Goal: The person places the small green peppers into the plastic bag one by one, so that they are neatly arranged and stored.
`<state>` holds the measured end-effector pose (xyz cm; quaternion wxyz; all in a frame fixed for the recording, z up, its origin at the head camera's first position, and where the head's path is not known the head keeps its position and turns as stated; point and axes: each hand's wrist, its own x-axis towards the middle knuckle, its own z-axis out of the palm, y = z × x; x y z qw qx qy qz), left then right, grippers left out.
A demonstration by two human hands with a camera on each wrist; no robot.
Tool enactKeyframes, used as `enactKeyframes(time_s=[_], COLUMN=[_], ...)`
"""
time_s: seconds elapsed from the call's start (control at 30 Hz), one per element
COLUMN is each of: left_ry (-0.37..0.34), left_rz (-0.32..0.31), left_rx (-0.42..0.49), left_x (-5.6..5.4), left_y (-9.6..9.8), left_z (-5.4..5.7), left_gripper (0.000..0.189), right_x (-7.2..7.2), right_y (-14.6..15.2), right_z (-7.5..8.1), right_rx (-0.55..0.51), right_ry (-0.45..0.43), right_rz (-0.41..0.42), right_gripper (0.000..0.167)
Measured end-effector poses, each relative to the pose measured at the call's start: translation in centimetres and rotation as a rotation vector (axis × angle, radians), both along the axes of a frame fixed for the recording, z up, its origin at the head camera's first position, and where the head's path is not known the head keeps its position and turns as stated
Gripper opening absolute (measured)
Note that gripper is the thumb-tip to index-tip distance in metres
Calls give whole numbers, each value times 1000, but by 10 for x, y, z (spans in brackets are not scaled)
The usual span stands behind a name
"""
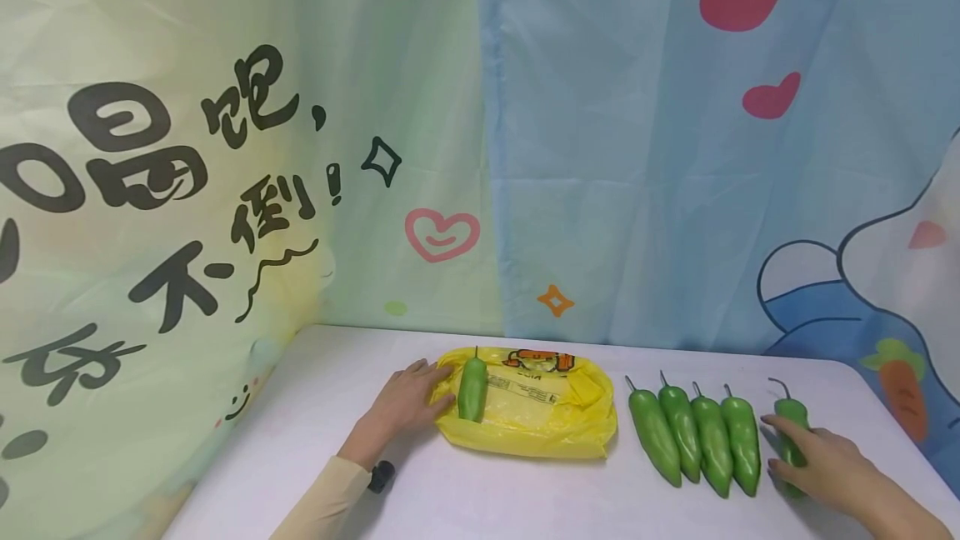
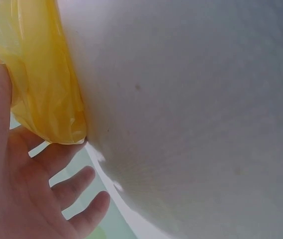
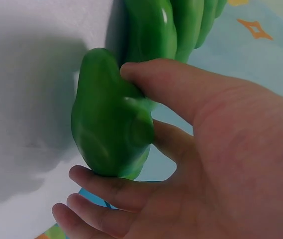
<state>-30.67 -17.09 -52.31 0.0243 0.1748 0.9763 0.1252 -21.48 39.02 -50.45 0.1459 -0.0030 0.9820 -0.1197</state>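
Observation:
A yellow plastic bag point(image 1: 536, 427) lies flat on the white table, one green pepper point(image 1: 472, 390) on its left part. My left hand point(image 1: 411, 397) rests at the bag's left edge, fingers loosely spread; in the left wrist view its ring and little fingers stand away from the bag. My right hand point(image 1: 828, 465) holds another green pepper point(image 3: 104, 119) at the far right of the row, thumb along one side and fingers along the other. Between bag and right hand, several green peppers point(image 1: 708, 440) lie side by side, stems pointing away from me.
The white tabletop point(image 1: 360, 348) ends at a printed curtain point(image 1: 585, 148) behind it, and a second printed cloth point(image 1: 225, 273) hangs along the left. A dark wrist device point(image 1: 381, 476) sits under my left wrist.

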Motion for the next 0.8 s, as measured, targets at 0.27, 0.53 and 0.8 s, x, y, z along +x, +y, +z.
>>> enactKeyframes(time_s=[0.27,0.53,0.8], left_ry=[-2,0,-6], left_rz=[2,2,6], left_rx=[3,2,4], left_x=[0,0,0], left_y=[0,0,0], left_z=[-1,0,-1], left_gripper=[55,55,55], right_x=[-1,0,2], right_y=[-2,-5,-9], right_z=[7,12,18], right_rx=[1,0,4], right_ry=[1,-3,37], right_rz=[9,17,36], right_gripper=[74,76,75])
